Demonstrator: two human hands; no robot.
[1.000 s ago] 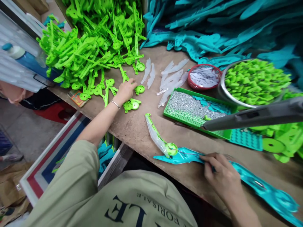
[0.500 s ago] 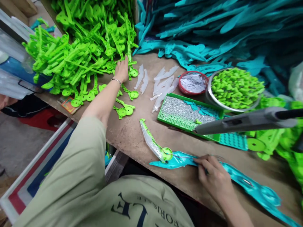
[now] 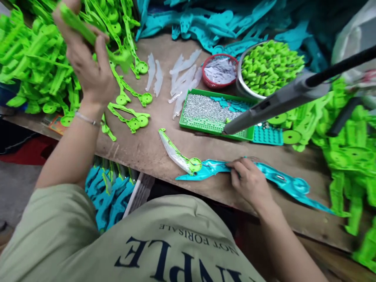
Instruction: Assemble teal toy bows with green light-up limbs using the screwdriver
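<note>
My left hand is raised at the upper left, its fingers wrapped round a green plastic part. On the tabletop near the front edge, my right hand pinches the narrow middle of a long teal part. At the left end of the teal part lies a curved green piece with a clear blade-shaped sheet along it. A thin wire runs from the round end of the green piece towards my right fingers.
Green parts heap up at the left. Clear sheets, a red basket, a green tray and a metal bowl stand behind. A grey tool hangs over the tray.
My left hand has come up and left from the green heap with a green part in it. My right hand still holds the teal part. The view has shifted, and teal parts below the table show more.
</note>
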